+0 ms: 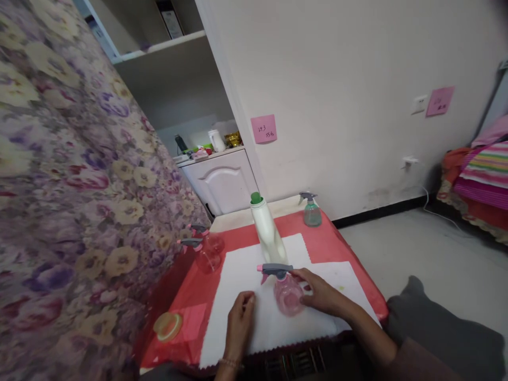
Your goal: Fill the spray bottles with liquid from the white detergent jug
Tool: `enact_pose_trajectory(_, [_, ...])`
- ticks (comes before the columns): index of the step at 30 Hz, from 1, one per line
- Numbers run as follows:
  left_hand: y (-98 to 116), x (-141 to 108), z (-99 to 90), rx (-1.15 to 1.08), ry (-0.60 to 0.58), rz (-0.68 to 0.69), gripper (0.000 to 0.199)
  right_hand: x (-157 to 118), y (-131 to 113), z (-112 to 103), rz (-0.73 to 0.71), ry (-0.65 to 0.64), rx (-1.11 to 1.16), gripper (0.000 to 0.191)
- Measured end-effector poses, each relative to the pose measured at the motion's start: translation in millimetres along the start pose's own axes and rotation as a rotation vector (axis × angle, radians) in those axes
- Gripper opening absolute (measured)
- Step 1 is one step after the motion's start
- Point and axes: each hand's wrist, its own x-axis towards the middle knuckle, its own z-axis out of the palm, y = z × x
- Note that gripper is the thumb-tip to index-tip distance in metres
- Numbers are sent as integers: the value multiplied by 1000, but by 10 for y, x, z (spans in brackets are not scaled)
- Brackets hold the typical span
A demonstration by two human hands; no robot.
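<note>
A clear pink spray bottle (288,297) with a grey-and-pink trigger head stands on the white cloth (270,330). My right hand (317,292) grips it from the right, with fingers near its neck and the thumb low on its side. To the left of that bottle, my left hand (241,317) rests on the cloth with its fingers curled in, and nothing shows in them. Just behind the spray bottle is a tall pale-green plastic bottle (266,228) with a green top; its lower part is partly hidden.
Two more pink spray bottles (208,259) stand at the table's left side. A green spray bottle (313,213) is at the back right. A roll of tape (168,326) lies on the red tablecloth (329,243) at front left. A floral curtain (79,211) hangs along the left.
</note>
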Motion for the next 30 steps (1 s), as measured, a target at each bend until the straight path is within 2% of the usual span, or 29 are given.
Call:
enact_pose_trajectory(2, [-158,72,-69,69,67,4,33,-23,-10,79,9,-10,7,78])
enact_pose_trajectory(5, [-353,124,-123,136,125,12,30,-16,69,331,-11,141,-41,87])
enact_pose_trajectory(8, [-493,103,-107,189,151,42,26,4,180,593,-23,302,-98,90])
enact_pose_trajectory(12, [-609,63,-50,366,171,160,19,19,155,749,-16,378,-163,80])
enact_pose_trajectory(16, [-630,58,-32,446,174,212,18,22,16,753,26,459,-193,63])
enact_pose_trajectory(21, [-590,34,-30,483,165,194,18,19,-15,731,15,457,-194,64])
enact_pose_trajectory(25, [-582,18,-32,477,173,210,17,12,-35,709,34,496,-205,52])
enact_pose_trajectory(28, [-593,18,-42,466,173,213,17,13,-13,627,34,465,-173,59])
enact_pose_trajectory(30, [-603,23,-49,459,172,213,18,39,24,490,0,439,-123,66])
